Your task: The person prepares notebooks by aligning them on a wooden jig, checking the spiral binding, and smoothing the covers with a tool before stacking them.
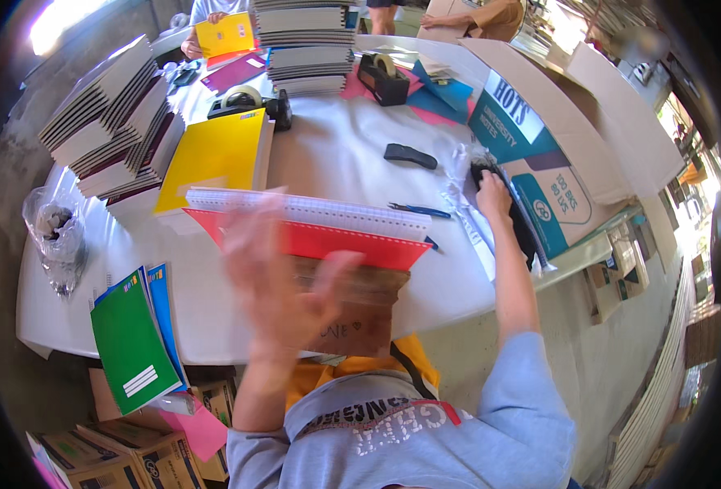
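Low in the middle of the frame, the left hand [283, 285] is seen blurred, its fingers spread and laid against a stack of notebooks [319, 236] that is tilted up from the desk [336, 147]; whether the stack is gripped or only touched cannot be told. A white spiral-bound book lies uppermost in the stack, with a red cover under it and a brown one lowest. At centre right, the right hand [491, 191] is stretched out and rested on a black object [523, 228] at the desk's edge, beside a large open cardboard box [556, 155]; its grip is hidden. Between the two hands, a blue pen [420, 211] is seen lying on the white cover of the desk, and a black oblong item [410, 156] further up. A yellow notebook [218, 155] is placed left of centre, with tall piles of grey-edged books [112, 122] at the upper left. A green notebook [132, 342] overhangs the lower left edge. Two tape dispensers [250, 104] are set near the top, where another person's hands hold a yellow book [224, 35].
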The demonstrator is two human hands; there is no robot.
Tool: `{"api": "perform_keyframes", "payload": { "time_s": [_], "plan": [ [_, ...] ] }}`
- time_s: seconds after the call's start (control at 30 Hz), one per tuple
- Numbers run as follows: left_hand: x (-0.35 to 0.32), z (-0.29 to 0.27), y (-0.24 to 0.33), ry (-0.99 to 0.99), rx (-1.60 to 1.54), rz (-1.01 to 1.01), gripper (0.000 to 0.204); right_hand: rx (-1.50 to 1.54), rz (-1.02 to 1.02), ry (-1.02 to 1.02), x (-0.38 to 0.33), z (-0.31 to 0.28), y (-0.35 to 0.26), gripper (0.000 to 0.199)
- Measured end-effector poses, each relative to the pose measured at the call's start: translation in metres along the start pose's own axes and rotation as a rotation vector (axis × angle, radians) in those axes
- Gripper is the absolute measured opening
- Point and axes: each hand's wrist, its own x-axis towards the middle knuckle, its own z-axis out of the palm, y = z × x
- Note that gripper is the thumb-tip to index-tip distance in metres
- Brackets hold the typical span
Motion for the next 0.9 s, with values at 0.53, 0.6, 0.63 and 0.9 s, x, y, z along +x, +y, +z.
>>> {"api": "perform_keyframes", "payload": {
  "time_s": [0.53, 0.6, 0.63, 0.9],
  "plan": [
    [0.011, 0.047, 0.036, -0.204, -0.032, 0.008, 0.041, 0.868, -0.626, -0.283, -0.106, -0.195, -0.106, 0.026],
    [0.013, 0.044, 0.032, -0.267, -0.099, 0.050, 0.039, 0.936, -0.694, -0.174, -0.109, -0.187, -0.107, 0.030],
    [0.014, 0.043, 0.031, -0.267, -0.095, 0.050, 0.039, 0.938, -0.697, -0.174, -0.111, -0.186, -0.110, 0.030],
    [0.013, 0.040, 0.032, -0.250, -0.081, 0.046, 0.037, 0.910, -0.806, -0.132, -0.114, -0.178, -0.122, 0.029]
  ]
}}
